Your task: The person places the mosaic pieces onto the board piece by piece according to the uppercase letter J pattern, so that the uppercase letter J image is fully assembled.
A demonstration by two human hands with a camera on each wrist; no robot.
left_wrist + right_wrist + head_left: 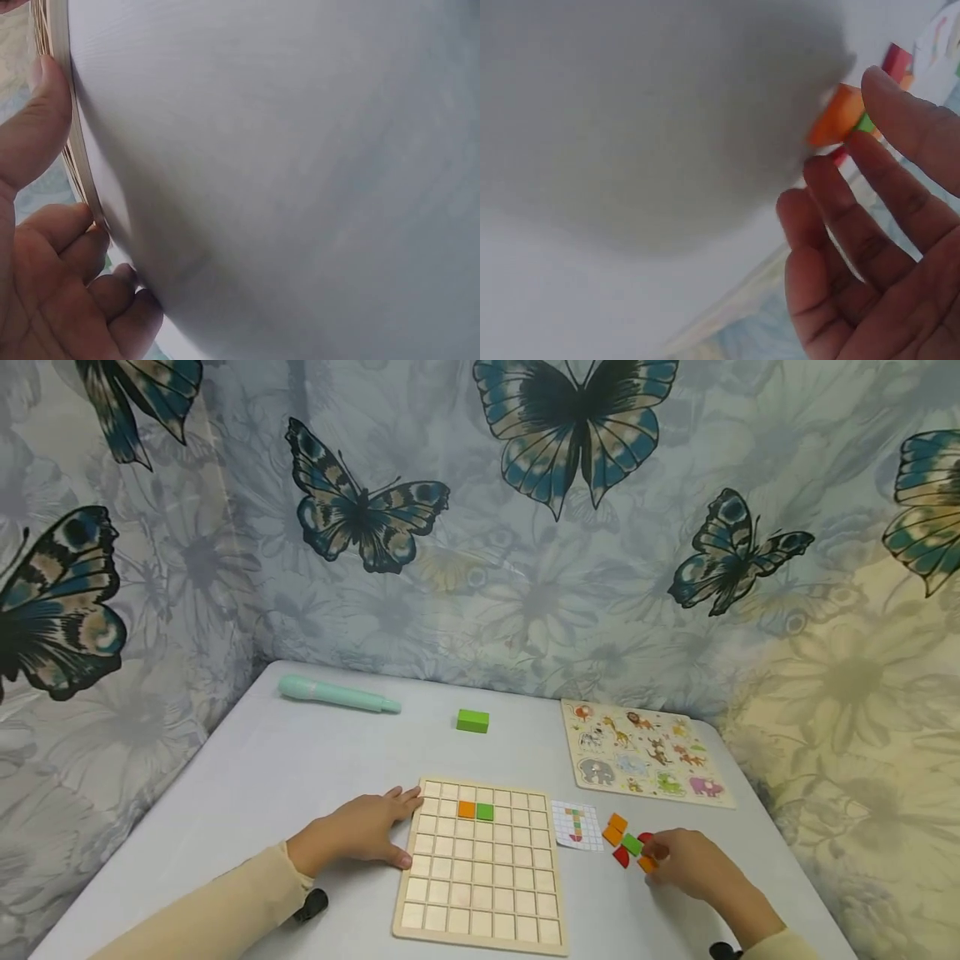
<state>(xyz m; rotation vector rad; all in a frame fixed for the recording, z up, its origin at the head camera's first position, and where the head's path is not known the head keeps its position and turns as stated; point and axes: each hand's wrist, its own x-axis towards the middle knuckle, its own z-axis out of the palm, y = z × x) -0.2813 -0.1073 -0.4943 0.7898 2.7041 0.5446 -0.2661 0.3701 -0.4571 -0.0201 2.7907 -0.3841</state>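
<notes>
My left hand (363,833) rests at the left side of a wooden grid board (471,895), fingers spread, with thumb and fingertips against the edge. On the board, an orange square tile (467,810) and a green square tile (485,812) sit side by side near the top. My right hand (693,864) reaches down to a small cluster of loose pieces. Its thumb and index fingertips are right by an orange piece (838,115), with a gap between them. Around it lie a green tile (632,845), a red curved piece (621,857) and more orange tiles (617,822).
A pattern card (562,814) lies between board and pieces. At the back stand a green block (472,722), a mint-green cylindrical tool (337,694) and an animal puzzle board (645,747). Butterfly-print fabric (525,602) walls the table's far side.
</notes>
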